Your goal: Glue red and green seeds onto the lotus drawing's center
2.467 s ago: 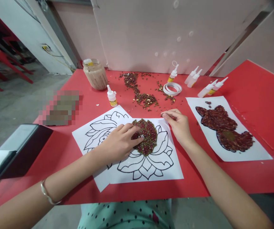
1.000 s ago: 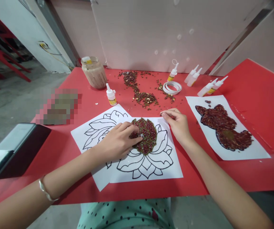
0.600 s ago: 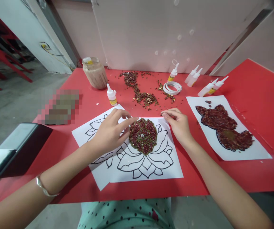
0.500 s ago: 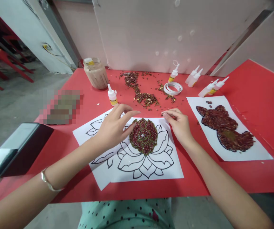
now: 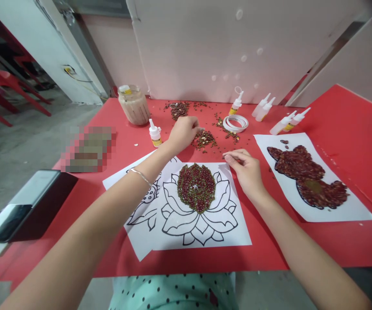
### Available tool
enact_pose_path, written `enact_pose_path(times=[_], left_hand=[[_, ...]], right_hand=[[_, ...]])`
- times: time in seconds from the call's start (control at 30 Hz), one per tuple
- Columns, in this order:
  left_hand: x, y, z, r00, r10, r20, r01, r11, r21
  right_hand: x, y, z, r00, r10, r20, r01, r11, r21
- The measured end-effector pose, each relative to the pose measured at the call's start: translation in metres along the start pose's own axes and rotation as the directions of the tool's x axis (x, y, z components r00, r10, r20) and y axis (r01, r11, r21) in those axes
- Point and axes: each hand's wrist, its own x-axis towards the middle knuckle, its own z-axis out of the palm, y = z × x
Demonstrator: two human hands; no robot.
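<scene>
My left hand (image 5: pixel 185 132) reaches over the loose beans, its fingers bent together at the edge of the red and green bean pile (image 5: pixel 205 140); its fingertips are partly hidden. Right of the lotus drawing (image 5: pixel 201 230), my right hand (image 5: pixel 246 171) is closed in a pinch near the paper's top corner. A small dark bit shows at those fingertips, too small to name. The drawing's central petals carry a covering of red and green beans (image 5: pixel 196 187). A second line drawing (image 5: pixel 142 243) lies partly under the lotus sheet, with my left forearm across it.
A glue bottle (image 5: pixel 155 134) and a jar (image 5: pixel 134 107) stand at the back left. Toward the back right are a tape roll (image 5: pixel 236 124) and several more bottles (image 5: pixel 262 108). A bean-covered picture (image 5: pixel 358 211) lies right; a phone on a dark stand (image 5: pixel 40 206) is left.
My left hand has moved from above the lotus drawing forward to the loose beans, and its spread fingers have drawn together. My right hand keeps its pinch in nearly the same place.
</scene>
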Motion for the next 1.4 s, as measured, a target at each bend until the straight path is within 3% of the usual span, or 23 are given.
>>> enact_pose_path(times=[0.33,0.47,0.6,0.7,0.87,0.97,1.4], left_hand=[[0.018,0.007,0.021,0.988,0.023,0.15,-0.069,0.949,0.307],[0.021,0.001,0.026,0.983,0.099,0.154,-0.135,0.96,0.246],[0.022,-0.011,0.03,0.956,0.154,0.251,-0.21,0.954,0.215],[0.019,-0.019,0.032,0.958,0.099,0.271,-0.172,0.949,0.264],[0.012,-0.03,0.028,0.984,0.006,0.176,-0.062,0.947,0.316],[0.01,-0.031,0.023,0.988,0.006,0.157,-0.057,0.944,0.324],[0.011,-0.021,0.02,0.948,0.134,0.29,-0.241,0.897,0.371]], right_hand=[[0.0,-0.004,-0.001,1.0,-0.004,0.004,0.004,1.0,0.014],[0.0,-0.005,-0.002,1.0,-0.003,0.007,0.003,1.0,0.018],[-0.001,-0.006,-0.002,1.0,-0.002,0.008,0.002,1.0,0.029],[-0.001,-0.007,-0.002,1.0,-0.01,0.007,0.01,1.0,0.024],[-0.001,-0.006,-0.001,1.0,-0.016,0.007,0.016,0.999,0.027],[-0.001,-0.004,-0.001,1.0,-0.022,0.016,0.022,1.0,0.021],[-0.002,-0.005,-0.001,0.999,-0.021,0.026,0.021,1.0,-0.001]])
